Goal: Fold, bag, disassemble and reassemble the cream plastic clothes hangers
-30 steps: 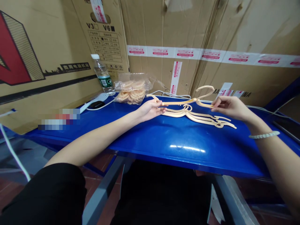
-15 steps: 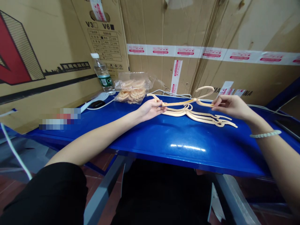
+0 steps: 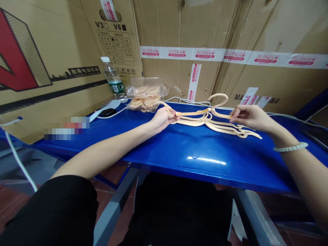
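A cream plastic hanger (image 3: pixel 200 110) is held just above the blue table (image 3: pixel 179 150), its hook curving up at the back. My left hand (image 3: pixel 164 118) is closed on its left arm. My right hand (image 3: pixel 249 116) pinches its right arm. Under it lies a small stack of the same cream hangers (image 3: pixel 225 127), flat on the table and reaching toward the right.
A clear bag of cream rings (image 3: pixel 145 97), a water bottle (image 3: pixel 114 82) and a white power strip (image 3: pixel 105 109) with a black object sit at the back left. White cables (image 3: pixel 189 101) run along the wall of cardboard boxes (image 3: pixel 205 41). A white bracelet (image 3: pixel 289 147) is on my right wrist.
Both hands keep their hold on the top hanger. The hanger and hands have shifted slightly left in the picture, as the view has moved a little.
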Action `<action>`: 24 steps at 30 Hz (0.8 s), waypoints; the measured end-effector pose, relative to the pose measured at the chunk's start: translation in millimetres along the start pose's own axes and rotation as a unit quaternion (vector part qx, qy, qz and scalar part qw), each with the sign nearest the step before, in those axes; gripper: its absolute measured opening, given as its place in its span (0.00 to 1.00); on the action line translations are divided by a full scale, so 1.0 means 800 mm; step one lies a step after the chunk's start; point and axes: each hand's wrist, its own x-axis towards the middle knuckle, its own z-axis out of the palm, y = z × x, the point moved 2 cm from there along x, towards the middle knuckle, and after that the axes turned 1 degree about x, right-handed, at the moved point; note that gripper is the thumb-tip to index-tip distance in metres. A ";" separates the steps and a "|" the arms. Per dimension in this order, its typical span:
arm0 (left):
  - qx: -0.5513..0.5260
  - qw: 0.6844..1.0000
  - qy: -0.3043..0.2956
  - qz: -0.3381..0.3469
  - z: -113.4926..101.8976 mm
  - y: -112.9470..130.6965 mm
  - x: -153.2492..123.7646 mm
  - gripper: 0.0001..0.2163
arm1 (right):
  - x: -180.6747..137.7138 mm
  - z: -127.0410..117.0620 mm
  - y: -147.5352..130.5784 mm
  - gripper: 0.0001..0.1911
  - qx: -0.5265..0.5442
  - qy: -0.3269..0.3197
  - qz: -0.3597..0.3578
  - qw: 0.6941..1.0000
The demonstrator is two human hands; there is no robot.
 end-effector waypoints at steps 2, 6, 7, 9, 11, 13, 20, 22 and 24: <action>0.006 1.000 0.012 0.016 -0.001 -0.001 0.000 0.14 | -0.001 0.002 -0.002 0.31 0.010 -0.016 0.006 1.000; -0.006 0.999 0.035 0.033 0.001 0.001 0.001 0.14 | -0.002 0.004 -0.007 0.31 0.025 -0.030 0.010 0.999; -0.016 0.999 0.039 0.035 0.002 0.002 0.001 0.14 | -0.003 0.004 -0.009 0.31 0.026 -0.026 0.013 0.999; -0.038 0.998 0.043 0.039 0.005 0.004 0.000 0.13 | -0.004 0.002 -0.013 0.32 0.027 -0.009 0.023 0.999; -0.045 0.997 0.042 0.042 0.006 0.005 -0.004 0.10 | -0.006 -0.001 -0.017 0.33 0.030 0.017 0.027 0.999; -0.016 0.999 0.030 0.039 0.008 0.004 -0.011 0.06 | -0.007 -0.004 -0.022 0.35 0.032 0.032 0.023 0.999; 0.344 0.879 -0.227 0.240 0.034 -0.008 -0.068 0.08 | -0.012 -0.012 -0.019 0.30 0.018 -0.050 0.032 0.998; 0.420 0.804 -0.266 0.326 0.038 -0.008 -0.078 0.09 | -0.012 -0.011 -0.014 0.29 0.007 -0.110 0.059 0.992; 0.492 0.734 -0.259 0.390 0.035 -0.009 -0.077 0.08 | -0.013 -0.007 -0.011 0.27 -0.018 -0.168 0.088 0.982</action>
